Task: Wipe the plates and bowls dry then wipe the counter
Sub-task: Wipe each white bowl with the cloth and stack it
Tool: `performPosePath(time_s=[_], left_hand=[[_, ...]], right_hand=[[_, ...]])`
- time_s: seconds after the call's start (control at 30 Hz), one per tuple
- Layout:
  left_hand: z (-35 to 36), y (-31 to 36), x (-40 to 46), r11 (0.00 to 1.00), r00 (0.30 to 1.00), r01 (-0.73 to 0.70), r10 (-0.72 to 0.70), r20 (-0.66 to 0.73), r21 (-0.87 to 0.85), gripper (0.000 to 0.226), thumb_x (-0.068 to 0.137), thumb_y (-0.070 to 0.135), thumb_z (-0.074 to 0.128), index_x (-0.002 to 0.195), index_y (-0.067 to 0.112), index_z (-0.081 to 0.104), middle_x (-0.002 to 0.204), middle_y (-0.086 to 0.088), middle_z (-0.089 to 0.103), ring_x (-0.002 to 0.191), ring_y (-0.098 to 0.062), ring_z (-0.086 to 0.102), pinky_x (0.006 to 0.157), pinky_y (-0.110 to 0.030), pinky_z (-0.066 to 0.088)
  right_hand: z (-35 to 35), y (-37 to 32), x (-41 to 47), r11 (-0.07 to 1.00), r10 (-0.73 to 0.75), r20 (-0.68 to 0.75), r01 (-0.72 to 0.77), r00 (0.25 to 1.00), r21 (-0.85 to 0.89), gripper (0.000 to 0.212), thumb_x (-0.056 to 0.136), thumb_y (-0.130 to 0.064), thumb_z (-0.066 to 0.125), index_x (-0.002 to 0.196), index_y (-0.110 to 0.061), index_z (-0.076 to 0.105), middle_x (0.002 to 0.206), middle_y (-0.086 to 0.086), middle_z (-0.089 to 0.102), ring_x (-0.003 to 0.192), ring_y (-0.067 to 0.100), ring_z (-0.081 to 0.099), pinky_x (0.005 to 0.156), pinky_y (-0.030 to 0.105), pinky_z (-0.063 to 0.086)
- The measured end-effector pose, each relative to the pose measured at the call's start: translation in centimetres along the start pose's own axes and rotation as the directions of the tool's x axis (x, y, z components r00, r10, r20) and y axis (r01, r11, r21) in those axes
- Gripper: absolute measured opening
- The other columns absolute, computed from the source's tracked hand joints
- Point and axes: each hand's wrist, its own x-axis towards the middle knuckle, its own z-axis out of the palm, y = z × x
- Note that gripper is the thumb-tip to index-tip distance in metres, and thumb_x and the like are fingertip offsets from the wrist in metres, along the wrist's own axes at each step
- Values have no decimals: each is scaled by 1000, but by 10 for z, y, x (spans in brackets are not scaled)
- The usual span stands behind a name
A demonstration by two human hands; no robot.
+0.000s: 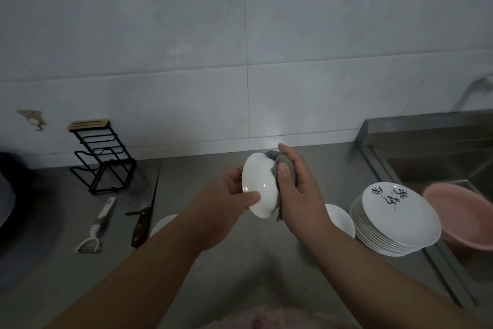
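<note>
Step in hand: you hold a small white bowl [260,188] tilted on edge above the counter [240,262], up and to the left of the plate stack [394,219], and you are drying it with the grey cloth [282,168].
Left hand: your left hand [226,195] pinches the bowl's near rim, thumb on the inner face, fingers behind it.
Right hand: your right hand [296,182] is curled round the cloth, thumb pressing it onto the bowl's far edge, the rest of the cloth bunched in the palm.
Progress: by my reading you are somewhere in the middle; the stack of plates looks sorted, but I cannot tell whether those plates are already dry. The counter wipe is not yet begun, since the cloth is on the bowl.
Left to do: this bowl, perhaps the white bowl [341,219] just left of the stack, the dish [162,223] further left showing under your left forearm, and then the counter.
Plate stack: many white plates piled evenly, the top one bearing black brush characters, nothing lying on it.
Pink basin [464,216]: just right of the stack, at the sink [432,142] edge; its inside looks bare, though part is cut off.
Far left of the stack: a knife [145,211], a peeler [97,224] and a black wire rack [102,158] sit on the counter, to be worked round when wiping.
</note>
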Motion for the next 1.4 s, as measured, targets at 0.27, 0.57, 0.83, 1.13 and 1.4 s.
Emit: performPosePath(time_s=[0.27,0.57,0.83,1.13,1.4], left_hand=[[2,3,0,999,997,-6,3,-82,-32,48,85,20,74,131,19,61,126,-7,71,117,-33,67,97,-55,55],[10,-3,-6,983,996,84,-88,-14,-166,45,96,27,61,139,13,56,134,-13,67,120,-31,66,96,-47,57],[9,-15,-3,988,995,-46,32,-97,-150,43,93,17,68,134,20,58,129,-5,70,121,-31,65,102,-53,52],[10,-33,1,974,969,-121,158,-189,192,29,96,22,60,125,26,61,110,-6,76,103,-34,72,94,-48,58],[33,-33,16,991,979,-11,-16,-203,-131,26,102,5,52,125,10,63,122,-8,73,113,-25,70,94,-38,58]], right_hand=[[-1,-4,2,1000,-7,24,8,1000,-27,38,102,-46,48,139,-48,52,129,-22,63,105,5,64,84,34,55],[4,-1,-4,999,-30,7,30,1000,-44,24,102,-37,47,121,-47,58,116,-27,66,109,0,63,90,25,52],[10,1,1,987,67,5,-66,998,-149,31,105,-52,35,136,-49,41,122,-15,64,101,17,68,84,36,59],[1,13,-4,879,468,166,-477,868,17,39,108,-39,48,109,-5,67,91,16,77,80,29,75,85,47,62],[-58,13,-16,806,580,250,-502,775,-313,47,98,-44,50,64,-17,68,72,5,75,67,20,65,70,33,46]])
